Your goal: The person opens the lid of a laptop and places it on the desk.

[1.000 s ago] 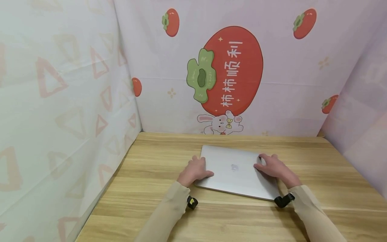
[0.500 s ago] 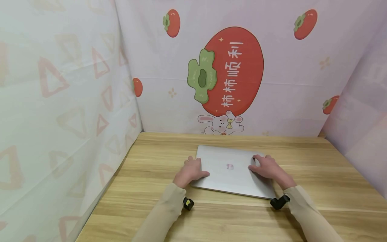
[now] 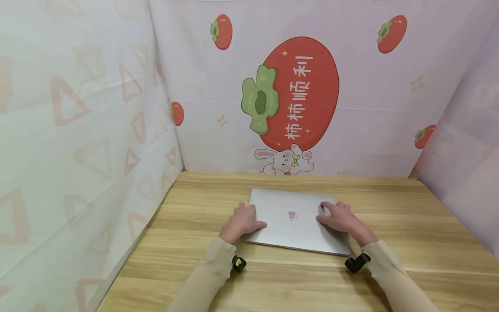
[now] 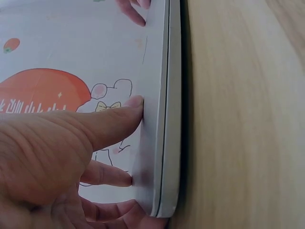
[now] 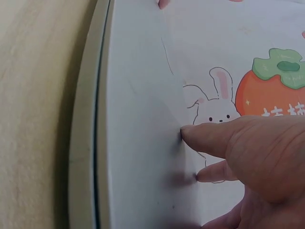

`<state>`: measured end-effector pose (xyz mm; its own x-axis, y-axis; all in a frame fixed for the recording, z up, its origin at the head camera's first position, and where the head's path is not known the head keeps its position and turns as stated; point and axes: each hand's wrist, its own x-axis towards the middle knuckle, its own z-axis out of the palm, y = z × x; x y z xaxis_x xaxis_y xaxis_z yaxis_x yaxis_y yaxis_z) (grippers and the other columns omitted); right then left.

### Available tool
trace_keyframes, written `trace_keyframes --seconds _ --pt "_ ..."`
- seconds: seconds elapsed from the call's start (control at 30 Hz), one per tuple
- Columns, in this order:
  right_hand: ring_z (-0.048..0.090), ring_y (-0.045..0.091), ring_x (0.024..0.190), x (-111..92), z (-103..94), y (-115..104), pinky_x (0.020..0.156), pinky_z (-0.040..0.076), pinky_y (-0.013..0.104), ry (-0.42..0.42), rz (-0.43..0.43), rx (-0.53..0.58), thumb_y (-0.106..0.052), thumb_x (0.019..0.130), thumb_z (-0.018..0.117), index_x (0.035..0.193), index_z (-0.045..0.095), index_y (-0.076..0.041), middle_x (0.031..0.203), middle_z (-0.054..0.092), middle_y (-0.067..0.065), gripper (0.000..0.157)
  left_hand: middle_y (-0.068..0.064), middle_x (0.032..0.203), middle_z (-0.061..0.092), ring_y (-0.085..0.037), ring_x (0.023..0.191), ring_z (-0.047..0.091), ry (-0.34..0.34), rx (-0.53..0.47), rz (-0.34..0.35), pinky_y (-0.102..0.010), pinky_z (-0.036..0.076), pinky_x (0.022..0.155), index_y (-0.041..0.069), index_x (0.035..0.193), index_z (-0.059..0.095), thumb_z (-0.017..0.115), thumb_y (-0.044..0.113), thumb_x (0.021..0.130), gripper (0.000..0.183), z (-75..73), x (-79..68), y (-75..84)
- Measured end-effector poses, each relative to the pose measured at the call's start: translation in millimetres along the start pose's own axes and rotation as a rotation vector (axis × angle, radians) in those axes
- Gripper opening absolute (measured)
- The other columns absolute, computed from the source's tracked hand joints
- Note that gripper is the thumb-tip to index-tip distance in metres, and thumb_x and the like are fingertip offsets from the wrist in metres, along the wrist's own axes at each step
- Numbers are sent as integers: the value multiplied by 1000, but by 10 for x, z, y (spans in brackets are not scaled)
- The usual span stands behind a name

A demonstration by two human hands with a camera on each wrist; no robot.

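Observation:
A closed silver laptop (image 3: 288, 229) lies flat on the wooden table, a logo in the middle of its lid. My left hand (image 3: 241, 223) grips its left side, the thumb on the lid and other fingers at the edge. In the left wrist view the left thumb (image 4: 119, 119) touches the lid near the front edge. My right hand (image 3: 341, 219) holds the right side, thumb and index fingertip on the lid. The right wrist view shows the right thumb (image 5: 205, 138) against the lid. Fingers beyond the right edge are partly hidden.
The wooden table (image 3: 202, 199) meets a white printed cloth (image 3: 210, 143) at the back, with a large red persimmon and a rabbit on it. More cloth hangs at the left (image 3: 105, 130) and right. Black wrist cameras (image 3: 238, 263) sit on both sleeves.
The laptop has slid a little to the left across the table, and both hands have moved along with it. Their hold looks the same throughout.

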<state>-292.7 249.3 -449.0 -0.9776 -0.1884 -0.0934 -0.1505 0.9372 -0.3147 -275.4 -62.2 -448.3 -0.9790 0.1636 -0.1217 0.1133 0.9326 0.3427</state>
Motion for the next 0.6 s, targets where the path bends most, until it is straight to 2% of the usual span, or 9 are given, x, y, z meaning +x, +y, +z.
trace_keyframes --seconds 0.33,0.6 --pt "40 38 93 -1 22 -48 71 35 44 11 -11 -4 -41 86 61 133 46 -2 115 54 26 63 -21 110 46 -30 88 45 2 13 2 -40 44 70 -2 123 52 68 53 76 74 -6 3 -47" --pt "38 38 93 -3 38 -83 68 34 40 16 -9 3 -41 85 62 133 48 -5 115 52 26 61 -19 104 47 -28 83 44 10 11 3 -38 43 67 -2 122 53 70 53 75 74 -36 -15 -61"
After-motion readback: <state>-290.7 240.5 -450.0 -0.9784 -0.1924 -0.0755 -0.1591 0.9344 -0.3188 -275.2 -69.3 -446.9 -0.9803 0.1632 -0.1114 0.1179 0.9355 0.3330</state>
